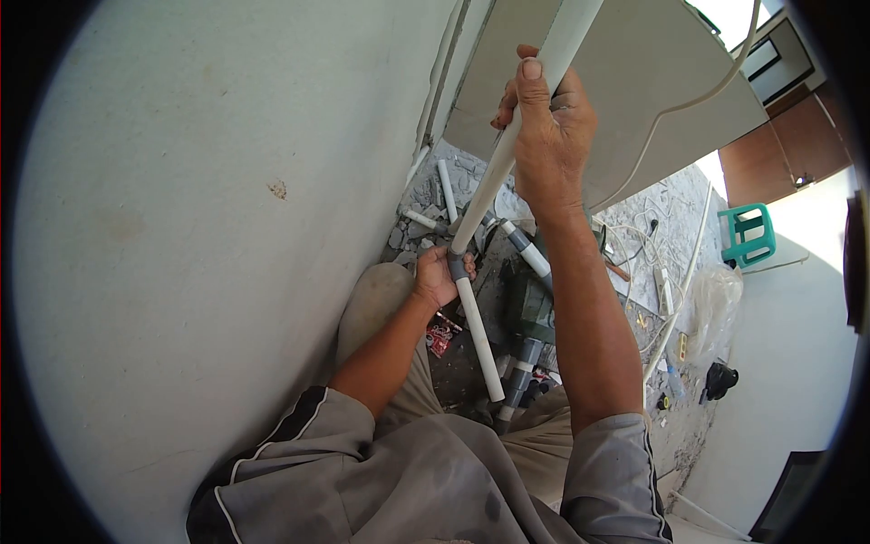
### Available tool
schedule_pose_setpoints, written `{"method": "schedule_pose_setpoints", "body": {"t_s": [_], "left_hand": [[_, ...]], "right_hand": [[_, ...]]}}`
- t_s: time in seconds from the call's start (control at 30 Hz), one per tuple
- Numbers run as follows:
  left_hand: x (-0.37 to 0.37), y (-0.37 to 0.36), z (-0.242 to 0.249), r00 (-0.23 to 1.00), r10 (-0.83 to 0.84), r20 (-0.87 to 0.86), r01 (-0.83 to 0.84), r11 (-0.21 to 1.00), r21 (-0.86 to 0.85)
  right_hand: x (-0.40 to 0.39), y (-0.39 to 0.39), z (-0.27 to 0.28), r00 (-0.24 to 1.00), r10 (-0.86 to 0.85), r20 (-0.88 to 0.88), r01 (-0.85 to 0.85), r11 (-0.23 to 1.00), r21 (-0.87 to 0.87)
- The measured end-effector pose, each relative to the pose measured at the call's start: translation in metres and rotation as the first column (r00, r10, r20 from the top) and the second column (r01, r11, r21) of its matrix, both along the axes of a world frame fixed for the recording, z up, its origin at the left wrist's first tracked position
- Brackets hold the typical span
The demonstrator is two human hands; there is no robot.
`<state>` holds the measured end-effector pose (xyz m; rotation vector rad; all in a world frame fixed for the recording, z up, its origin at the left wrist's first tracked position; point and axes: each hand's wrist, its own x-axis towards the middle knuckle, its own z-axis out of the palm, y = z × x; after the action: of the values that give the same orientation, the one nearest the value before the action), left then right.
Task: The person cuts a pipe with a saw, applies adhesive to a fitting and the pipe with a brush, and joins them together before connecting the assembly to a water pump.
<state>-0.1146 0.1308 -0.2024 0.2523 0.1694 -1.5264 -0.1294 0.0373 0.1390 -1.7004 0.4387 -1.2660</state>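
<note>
A long white PVC pipe (490, 186) slants from the top of the view down to a grey pipe fitting (458, 264). My right hand (555, 136) is closed around the pipe's upper part, thumb lying along it. Lower down, my left hand (440, 277) wraps round the grey fitting, its fingers partly hidden behind it. A shorter white pipe (480, 343) runs from that fitting down between my knees. Beside it, grey fittings joined with white pieces (518, 379) lie near a dark green object (530, 304), partly covered by my right forearm.
A pale wall (208, 227) rises close on my left. Rubble and white pipe pieces (447, 189) litter the floor ahead. To the right are tangled cables (634, 238), a green plastic stool (749, 234) and clear plastic sheeting (716, 304). A large board (652, 72) stands beyond my right hand.
</note>
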Motion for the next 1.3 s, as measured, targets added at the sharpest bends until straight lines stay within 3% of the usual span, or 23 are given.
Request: {"method": "schedule_pose_setpoints", "body": {"t_s": [0.2,0.33,0.5,0.63,0.7,0.83,0.9,0.97,1.17,1.3], "left_hand": [[0.002,-0.004,0.011,0.990,0.057,0.126,-0.065,0.996,0.062],[0.005,-0.008,0.017,0.983,0.075,0.167,-0.091,0.992,0.090],[0.023,-0.006,0.020,0.979,-0.008,0.206,-0.005,0.998,0.064],[0.026,-0.008,0.024,0.983,-0.037,0.180,0.033,0.999,0.027],[0.019,-0.008,0.027,0.968,0.080,0.236,-0.097,0.993,0.060],[0.002,-0.014,0.023,0.894,0.314,0.319,-0.368,0.922,0.124],[-0.002,-0.018,0.021,0.847,0.381,0.370,-0.447,0.888,0.108],[-0.006,-0.018,0.019,0.820,0.429,0.378,-0.500,0.859,0.110],[0.019,-0.006,0.021,0.934,0.163,0.317,-0.196,0.978,0.076],[0.010,-0.014,0.018,0.875,0.299,0.381,-0.369,0.921,0.126]], "right_hand": [[0.006,-0.008,0.005,0.996,0.083,0.037,-0.089,0.979,0.182],[0.014,-0.010,0.002,0.999,0.033,0.024,-0.037,0.986,0.164],[0.025,-0.015,-0.005,0.998,-0.050,0.033,0.048,0.997,0.062],[0.023,-0.011,-0.001,0.999,0.022,0.043,-0.028,0.988,0.149],[0.022,-0.011,0.000,0.998,0.040,0.043,-0.046,0.988,0.147],[0.032,-0.016,-0.010,0.992,-0.127,0.021,0.128,0.992,-0.023],[0.039,-0.013,-0.011,0.971,-0.240,0.011,0.240,0.967,-0.081],[0.042,-0.011,-0.012,0.969,-0.246,0.018,0.247,0.965,-0.085],[0.034,-0.019,-0.012,0.992,-0.122,0.038,0.123,0.992,-0.034],[0.039,-0.016,-0.012,0.987,-0.152,0.054,0.154,0.987,-0.042]]}}
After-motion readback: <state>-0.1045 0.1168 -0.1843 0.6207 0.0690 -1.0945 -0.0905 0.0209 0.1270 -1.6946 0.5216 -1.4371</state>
